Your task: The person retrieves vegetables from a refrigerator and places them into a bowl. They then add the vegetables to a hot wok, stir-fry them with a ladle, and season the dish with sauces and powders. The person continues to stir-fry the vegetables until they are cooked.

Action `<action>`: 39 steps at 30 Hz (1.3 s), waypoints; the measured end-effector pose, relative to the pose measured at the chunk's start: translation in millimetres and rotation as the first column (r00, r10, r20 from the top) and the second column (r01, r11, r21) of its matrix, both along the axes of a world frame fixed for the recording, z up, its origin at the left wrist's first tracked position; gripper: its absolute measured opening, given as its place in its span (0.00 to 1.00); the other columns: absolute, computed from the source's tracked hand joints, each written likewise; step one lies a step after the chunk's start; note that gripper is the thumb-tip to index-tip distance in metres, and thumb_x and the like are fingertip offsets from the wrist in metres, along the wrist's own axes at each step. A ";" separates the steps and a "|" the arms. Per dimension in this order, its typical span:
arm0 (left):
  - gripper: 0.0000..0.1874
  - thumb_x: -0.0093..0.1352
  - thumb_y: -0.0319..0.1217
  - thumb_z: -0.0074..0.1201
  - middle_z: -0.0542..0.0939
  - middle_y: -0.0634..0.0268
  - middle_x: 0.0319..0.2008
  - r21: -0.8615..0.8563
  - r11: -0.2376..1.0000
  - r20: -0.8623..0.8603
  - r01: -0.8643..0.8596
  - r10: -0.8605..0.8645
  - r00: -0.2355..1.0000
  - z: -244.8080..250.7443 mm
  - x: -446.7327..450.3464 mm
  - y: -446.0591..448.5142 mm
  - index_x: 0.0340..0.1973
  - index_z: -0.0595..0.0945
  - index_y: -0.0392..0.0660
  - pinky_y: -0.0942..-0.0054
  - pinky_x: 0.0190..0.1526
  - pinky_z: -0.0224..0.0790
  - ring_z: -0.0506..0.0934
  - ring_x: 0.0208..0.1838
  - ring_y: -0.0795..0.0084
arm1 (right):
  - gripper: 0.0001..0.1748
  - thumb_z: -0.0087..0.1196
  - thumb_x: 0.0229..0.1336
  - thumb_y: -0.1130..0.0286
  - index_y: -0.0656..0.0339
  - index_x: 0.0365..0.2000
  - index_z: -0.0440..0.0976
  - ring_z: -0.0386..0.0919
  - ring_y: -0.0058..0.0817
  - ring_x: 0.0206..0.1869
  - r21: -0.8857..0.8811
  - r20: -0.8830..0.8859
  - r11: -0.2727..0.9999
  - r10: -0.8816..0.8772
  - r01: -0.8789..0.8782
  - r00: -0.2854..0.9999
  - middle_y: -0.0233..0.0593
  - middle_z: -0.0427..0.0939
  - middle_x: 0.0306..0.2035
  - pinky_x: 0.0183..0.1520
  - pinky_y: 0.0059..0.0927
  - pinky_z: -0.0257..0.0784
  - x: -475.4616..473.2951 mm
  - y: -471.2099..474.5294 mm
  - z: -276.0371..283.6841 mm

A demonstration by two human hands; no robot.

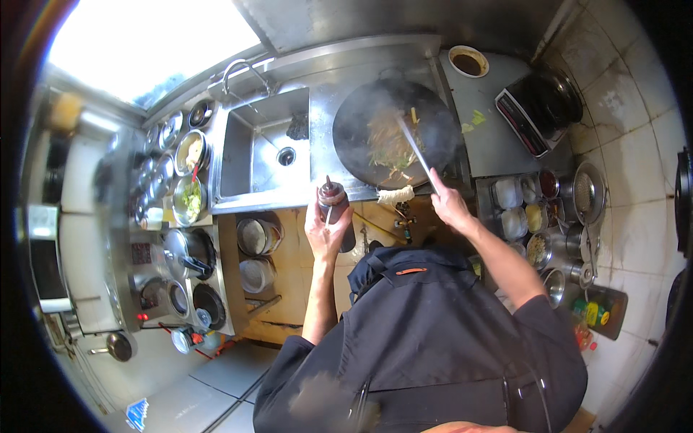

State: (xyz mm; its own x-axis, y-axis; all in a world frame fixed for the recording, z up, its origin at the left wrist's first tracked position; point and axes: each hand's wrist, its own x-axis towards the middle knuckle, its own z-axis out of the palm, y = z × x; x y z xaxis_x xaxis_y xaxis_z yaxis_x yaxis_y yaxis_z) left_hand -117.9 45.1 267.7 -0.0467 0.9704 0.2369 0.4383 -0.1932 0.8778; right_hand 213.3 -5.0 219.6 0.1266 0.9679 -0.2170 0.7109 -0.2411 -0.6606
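Observation:
My left hand is closed around a dark squeeze bottle, nozzle upward, in front of the sink's edge. A metal-handled utensil is gripped in my right hand; its far end reaches into the food inside a large black wok. Noodle-like strands with green pieces lie in the wok, and steam blurs them and the utensil's tip. A white cloth wrap covers the wok's handle at the near rim.
Left of the wok is a steel sink with a curved faucet. Bowls of food and a pressure cooker stand further left. At right are seasoning containers, a portable stove and a bowl of dark sauce.

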 end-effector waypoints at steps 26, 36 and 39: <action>0.49 0.59 0.33 0.78 0.87 0.54 0.49 -0.129 0.985 0.074 0.112 -0.103 0.992 -8.2 3.4 0.5 0.74 0.70 0.37 0.70 0.51 0.80 0.86 0.46 0.72 | 0.41 0.54 0.68 0.73 0.65 0.78 0.52 0.82 0.61 0.32 0.047 0.046 0.995 0.086 -0.088 0.995 0.66 0.81 0.30 0.41 0.57 0.78 -0.7 -86.0 64.5; 0.48 0.59 0.34 0.77 0.86 0.56 0.52 -0.042 0.997 0.071 0.065 -0.062 0.996 3.6 4.7 -11.6 0.73 0.72 0.38 0.70 0.50 0.80 0.85 0.45 0.72 | 0.40 0.55 0.71 0.73 0.55 0.79 0.54 0.67 0.17 0.15 -0.214 -0.635 0.958 -0.284 0.189 0.719 0.30 0.69 0.20 0.15 0.29 0.67 33.4 -20.9 25.2; 0.47 0.59 0.34 0.78 0.86 0.55 0.53 -0.036 0.999 -0.041 0.041 -0.042 0.998 2.3 -6.1 -13.3 0.73 0.73 0.37 0.69 0.51 0.80 0.85 0.46 0.70 | 0.41 0.53 0.72 0.73 0.57 0.80 0.50 0.70 0.22 0.14 -0.104 -0.520 0.938 -0.335 0.331 0.786 0.33 0.71 0.18 0.15 0.31 0.69 2.2 3.7 -2.3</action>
